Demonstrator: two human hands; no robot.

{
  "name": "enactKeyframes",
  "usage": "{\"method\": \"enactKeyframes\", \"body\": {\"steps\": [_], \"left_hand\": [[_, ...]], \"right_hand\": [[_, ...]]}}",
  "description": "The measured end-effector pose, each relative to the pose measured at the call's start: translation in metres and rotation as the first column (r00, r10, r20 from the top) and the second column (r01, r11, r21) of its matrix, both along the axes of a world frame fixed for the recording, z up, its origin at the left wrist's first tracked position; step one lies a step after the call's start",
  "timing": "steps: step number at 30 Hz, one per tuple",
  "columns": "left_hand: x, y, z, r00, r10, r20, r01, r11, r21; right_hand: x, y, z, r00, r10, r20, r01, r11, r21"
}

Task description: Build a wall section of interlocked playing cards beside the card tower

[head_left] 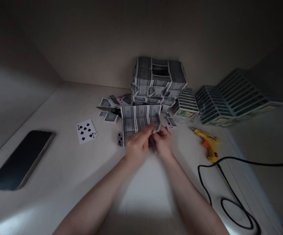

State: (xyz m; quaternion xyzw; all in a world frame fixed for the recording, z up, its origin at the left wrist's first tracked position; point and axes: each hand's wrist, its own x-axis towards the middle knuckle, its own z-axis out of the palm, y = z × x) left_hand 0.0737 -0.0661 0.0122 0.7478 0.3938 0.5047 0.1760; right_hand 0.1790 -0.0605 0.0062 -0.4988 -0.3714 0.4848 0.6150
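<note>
My left hand (137, 146) and my right hand (163, 141) meet at the middle of the table. Between their closed fingers is a small playing-card piece (157, 127), blurred and partly hidden. Just behind them stands a folded panel (129, 121) made of patterned card backs, its lower right covered by my hands. Farther back rises a tall structure of folded cards (143, 81) with a rectangular opening in its top. A loose card (120, 139) lies by the panel's lower left corner.
Left are a seven of spades (86, 131) and a black phone (21, 160). Open scissors (106, 109) lie among loose cards (111, 117). On the right are wrapped card packs (187, 102), a larger boxed stack (239, 94), a yellow glue gun (211, 143) and a black cable (249, 161).
</note>
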Motion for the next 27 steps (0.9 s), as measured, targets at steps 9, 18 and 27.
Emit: {"method": "enactKeyframes", "body": {"steps": [9, 18, 27], "left_hand": [[-0.005, 0.023, 0.0, 0.852, 0.308, 0.424, -0.023, 0.83, -0.557], [-0.002, 0.026, 0.004, 0.738, 0.212, 0.641, 0.359, 0.68, -0.639], [-0.005, 0.025, 0.004, 0.709, 0.198, 0.677, 0.44, 0.626, -0.644]], "right_hand": [[-0.003, -0.001, -0.004, 0.999, 0.032, 0.03, -0.031, 0.998, -0.045], [0.002, -0.003, -0.003, 0.941, 0.231, -0.248, -0.251, 0.967, -0.051], [-0.002, -0.003, -0.001, 0.984, 0.147, -0.101, -0.156, 0.983, -0.093]]}}
